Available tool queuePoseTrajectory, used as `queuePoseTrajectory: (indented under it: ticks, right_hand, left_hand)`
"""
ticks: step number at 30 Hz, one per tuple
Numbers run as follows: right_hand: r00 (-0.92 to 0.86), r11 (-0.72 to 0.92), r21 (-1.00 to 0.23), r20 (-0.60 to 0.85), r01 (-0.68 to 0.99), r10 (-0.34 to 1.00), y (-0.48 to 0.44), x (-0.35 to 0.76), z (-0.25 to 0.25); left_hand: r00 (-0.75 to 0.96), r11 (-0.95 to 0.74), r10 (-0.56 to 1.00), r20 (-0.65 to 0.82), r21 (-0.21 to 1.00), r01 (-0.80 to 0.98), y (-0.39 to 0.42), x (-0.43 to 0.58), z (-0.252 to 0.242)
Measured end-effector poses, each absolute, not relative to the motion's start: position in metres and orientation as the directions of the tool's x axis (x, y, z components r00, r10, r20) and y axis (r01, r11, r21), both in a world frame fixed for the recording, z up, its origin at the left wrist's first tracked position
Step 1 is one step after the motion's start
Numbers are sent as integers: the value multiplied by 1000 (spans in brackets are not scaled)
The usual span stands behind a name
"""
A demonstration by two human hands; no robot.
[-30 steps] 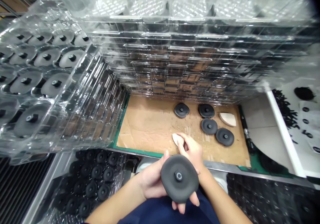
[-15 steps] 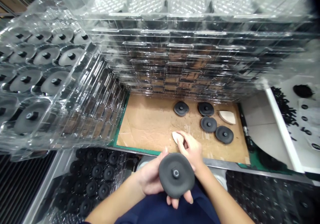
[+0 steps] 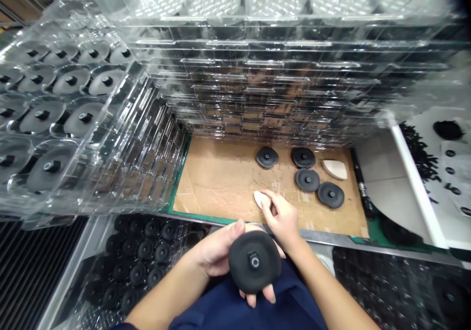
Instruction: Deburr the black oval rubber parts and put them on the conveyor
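My left hand is closed around a round black disc with a small hub at its centre, holding it above my lap in front of the bench edge. My right hand rests just behind it on the cardboard sheet, fingers pinched on a small white wedge-shaped piece. Several more black discs lie on the cardboard to the right, with a second white wedge beside them.
Tall stacks of clear plastic trays wall in the bench at the back. A tilted stack on the left holds black discs in round pockets. A tray of black discs sits below left. A white bin stands right.
My left hand has carried the black disc slightly left and down towards my body. My right hand has stayed on the white piece.
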State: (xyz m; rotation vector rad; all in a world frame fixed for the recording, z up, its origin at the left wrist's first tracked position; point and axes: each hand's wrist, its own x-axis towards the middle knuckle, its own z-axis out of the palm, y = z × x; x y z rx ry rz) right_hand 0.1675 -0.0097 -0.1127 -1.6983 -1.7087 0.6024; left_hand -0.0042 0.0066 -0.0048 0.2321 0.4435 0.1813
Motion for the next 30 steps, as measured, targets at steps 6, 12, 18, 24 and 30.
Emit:
queuePoseTrajectory:
  ticks: [6,12,18,24,30]
  right_hand:
    - [48,44,-729,105,683,993,-10,167,-112]
    - [51,38,-748,96,663,994,-10,168,-109]
    - [17,50,-784,77,618,997,-7,168,-105]
    - [-16,26,-823,21,568,1000,4,188,-65]
    - [21,208,-831,255,517,967,2,175,18]
  left_hand:
    - [903,963,177,-391,259,-77,8,-4,-5]
    - [826,904,428,-366,188,-385,2,3,-14]
    - [493,702,653,-575,216,-678,8,6,-14]
    - [389,653,695,-605,304,-694,12,4,-9]
    - [332,615,758,-562,444,-652,6,23,-6]
